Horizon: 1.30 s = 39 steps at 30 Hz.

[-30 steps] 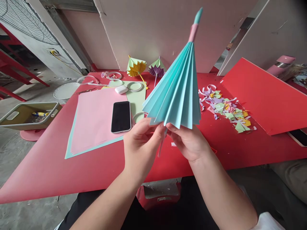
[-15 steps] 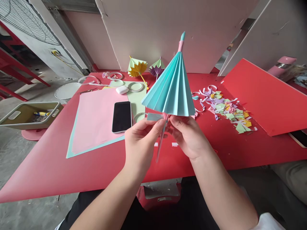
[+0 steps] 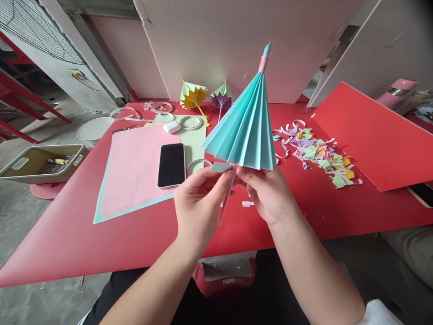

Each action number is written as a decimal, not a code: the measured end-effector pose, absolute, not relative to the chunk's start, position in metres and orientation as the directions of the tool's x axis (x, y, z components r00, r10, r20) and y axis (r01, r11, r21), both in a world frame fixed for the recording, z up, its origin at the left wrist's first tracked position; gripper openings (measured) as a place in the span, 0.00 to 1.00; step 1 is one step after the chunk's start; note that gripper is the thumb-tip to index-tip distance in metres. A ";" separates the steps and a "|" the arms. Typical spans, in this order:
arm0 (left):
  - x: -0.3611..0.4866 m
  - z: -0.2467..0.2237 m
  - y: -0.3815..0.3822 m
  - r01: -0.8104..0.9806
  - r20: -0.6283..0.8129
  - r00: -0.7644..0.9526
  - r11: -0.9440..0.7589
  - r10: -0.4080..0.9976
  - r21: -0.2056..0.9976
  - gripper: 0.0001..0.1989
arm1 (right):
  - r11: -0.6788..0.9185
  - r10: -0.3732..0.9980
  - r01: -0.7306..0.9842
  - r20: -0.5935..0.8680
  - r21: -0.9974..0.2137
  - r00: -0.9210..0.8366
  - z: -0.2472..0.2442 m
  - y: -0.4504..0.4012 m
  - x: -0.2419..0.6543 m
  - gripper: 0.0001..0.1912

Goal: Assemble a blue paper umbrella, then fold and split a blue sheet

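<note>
A pleated turquoise paper umbrella [image 3: 248, 131], with a pink band and turquoise tip at its top, is held up in front of me, leaning to the right. My left hand [image 3: 201, 201] pinches a pale blue paper strip [image 3: 221, 167] against the pink handle [image 3: 223, 210] just under the canopy. My right hand [image 3: 270, 192] is closed on the umbrella at the canopy's lower edge; its fingertips are partly hidden behind the stem. Small white pieces [image 3: 248, 204] lie on the table beneath the hands.
On the red table [image 3: 142, 243] lie pink paper sheets [image 3: 135, 167], a phone [image 3: 172, 165], a white case [image 3: 172, 127] and tape rolls [image 3: 191, 122]. Two small paper umbrellas [image 3: 193, 97] stand at the back. Paper scraps [image 3: 321, 153] lie right, beside a red board [image 3: 375, 140].
The umbrella's top has tilted to the right and its canopy sits slightly lower. My right hand's fingers have shifted left toward the stem, and the pale blue strip has moved slightly right.
</note>
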<state>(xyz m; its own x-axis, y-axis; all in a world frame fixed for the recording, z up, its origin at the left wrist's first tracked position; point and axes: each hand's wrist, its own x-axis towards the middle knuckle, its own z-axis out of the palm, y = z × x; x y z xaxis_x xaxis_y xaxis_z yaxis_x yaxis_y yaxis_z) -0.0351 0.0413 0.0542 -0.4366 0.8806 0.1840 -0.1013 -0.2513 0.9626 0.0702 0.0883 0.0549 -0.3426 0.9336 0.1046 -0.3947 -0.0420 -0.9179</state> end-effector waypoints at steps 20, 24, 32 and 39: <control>-0.033 0.054 0.041 -0.022 0.279 -0.485 -0.331 0.829 0.943 0.05 | 0.005 0.979 -0.389 0.084 -0.921 -0.186 0.055 0.081 0.063 0.03; -0.033 0.053 0.041 0.012 0.293 -0.510 -0.333 0.809 0.943 0.04 | -0.012 0.980 -0.384 0.065 -0.923 -0.187 0.054 0.081 0.062 0.03; -0.030 0.050 0.040 0.035 0.312 -0.530 -0.348 0.789 0.937 0.04 | -0.024 0.988 -0.424 0.045 -0.905 -0.151 0.055 0.078 0.058 0.05; -0.031 0.049 0.041 0.086 0.367 -0.504 -0.377 0.781 0.922 0.03 | -0.057 0.980 -0.473 0.043 -0.879 -0.197 0.056 0.078 0.059 0.03</control>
